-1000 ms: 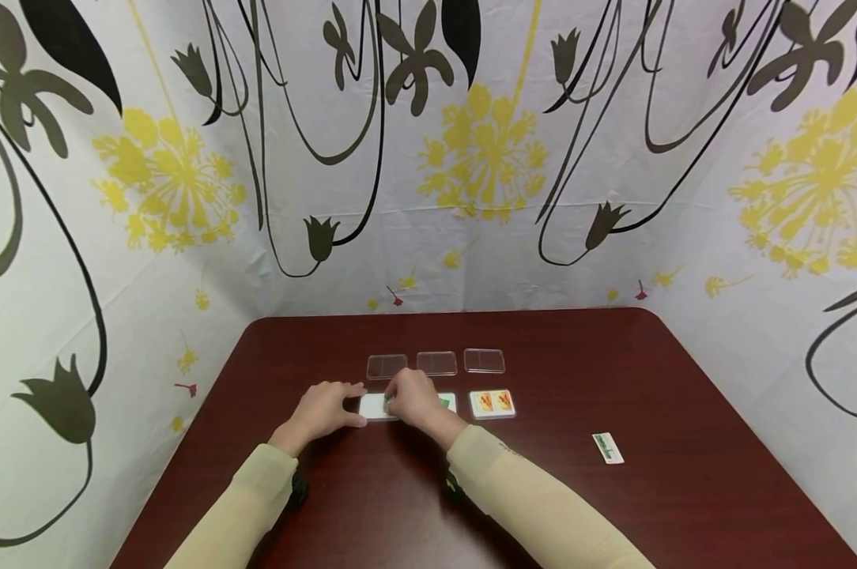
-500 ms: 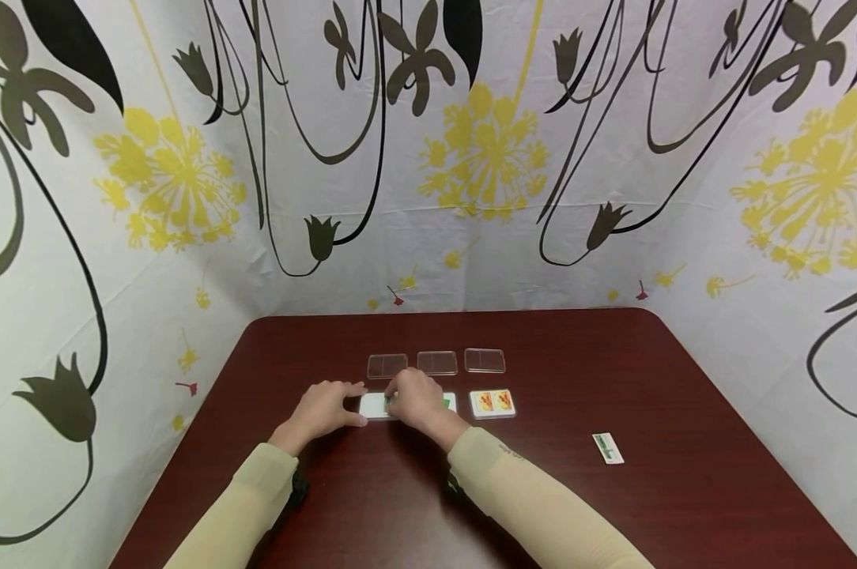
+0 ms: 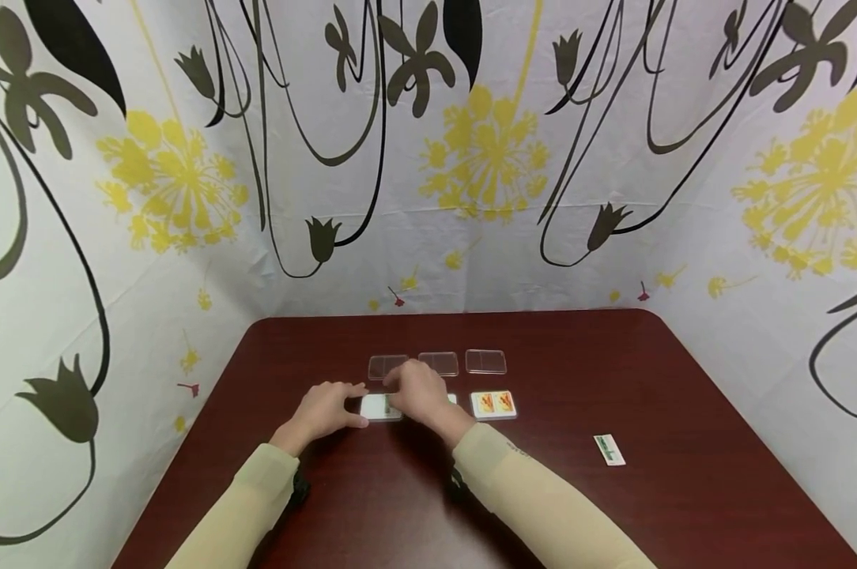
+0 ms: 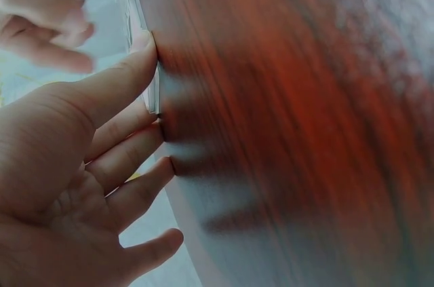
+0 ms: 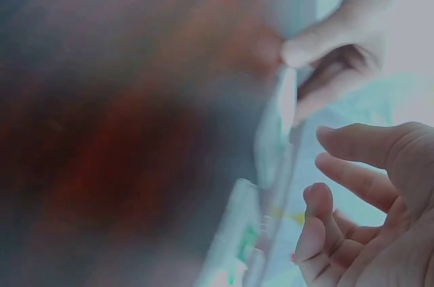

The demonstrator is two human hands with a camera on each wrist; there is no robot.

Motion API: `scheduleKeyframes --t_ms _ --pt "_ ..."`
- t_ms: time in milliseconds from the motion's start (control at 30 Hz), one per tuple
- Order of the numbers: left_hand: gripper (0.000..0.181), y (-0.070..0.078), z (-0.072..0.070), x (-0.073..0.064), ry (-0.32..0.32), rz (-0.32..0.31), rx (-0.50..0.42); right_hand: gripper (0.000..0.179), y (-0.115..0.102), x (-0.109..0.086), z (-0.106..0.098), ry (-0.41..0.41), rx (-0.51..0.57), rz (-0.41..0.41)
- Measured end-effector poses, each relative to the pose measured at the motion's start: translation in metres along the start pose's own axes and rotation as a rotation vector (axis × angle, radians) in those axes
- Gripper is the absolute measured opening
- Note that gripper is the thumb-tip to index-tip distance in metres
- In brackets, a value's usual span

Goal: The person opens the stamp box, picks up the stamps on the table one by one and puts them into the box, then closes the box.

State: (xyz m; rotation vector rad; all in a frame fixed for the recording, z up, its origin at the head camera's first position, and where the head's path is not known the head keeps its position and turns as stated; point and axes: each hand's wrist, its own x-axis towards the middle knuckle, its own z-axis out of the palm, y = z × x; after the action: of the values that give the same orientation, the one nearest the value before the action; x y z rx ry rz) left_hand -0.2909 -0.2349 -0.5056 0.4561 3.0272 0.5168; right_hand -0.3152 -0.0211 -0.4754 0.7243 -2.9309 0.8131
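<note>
At the left end of the front row lies a flat white case (image 3: 373, 408) with a small green-printed card (image 3: 391, 406) on its right part. My left hand (image 3: 322, 412) holds this case by its left part, thumb on the near edge and fingers at the far edge. Just above its right side hovers my right hand (image 3: 423, 390). In the right wrist view my right hand's thumb and forefinger (image 5: 352, 180) are apart, with nothing between them. Behind it a second case (image 3: 452, 399) is mostly hidden.
To the right lies a third case (image 3: 493, 405) with two orange pictures. Three clear shallow lids (image 3: 485, 362) line up behind the row. A loose card with green print (image 3: 609, 450) lies farther right on the dark red table (image 3: 542, 490).
My right hand has come up off the left case and its fingers have parted, uncovering the green-printed card there. My left hand has stayed in place.
</note>
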Motion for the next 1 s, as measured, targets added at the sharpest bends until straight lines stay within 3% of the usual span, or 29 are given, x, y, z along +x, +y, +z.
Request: scheduleKeyframes --t_ms 333,1000 --pt "0.063 0.002 -0.003 0.0 -0.01 -0.031 -0.021 0.027 -0.005 -0.002 -0.032 0.004 0.117 0.005" --pt "0.062 0.003 -0.002 -0.004 -0.009 0.008 -0.039 0.029 0.02 -0.029 -0.081 0.134 0.208 0.071"
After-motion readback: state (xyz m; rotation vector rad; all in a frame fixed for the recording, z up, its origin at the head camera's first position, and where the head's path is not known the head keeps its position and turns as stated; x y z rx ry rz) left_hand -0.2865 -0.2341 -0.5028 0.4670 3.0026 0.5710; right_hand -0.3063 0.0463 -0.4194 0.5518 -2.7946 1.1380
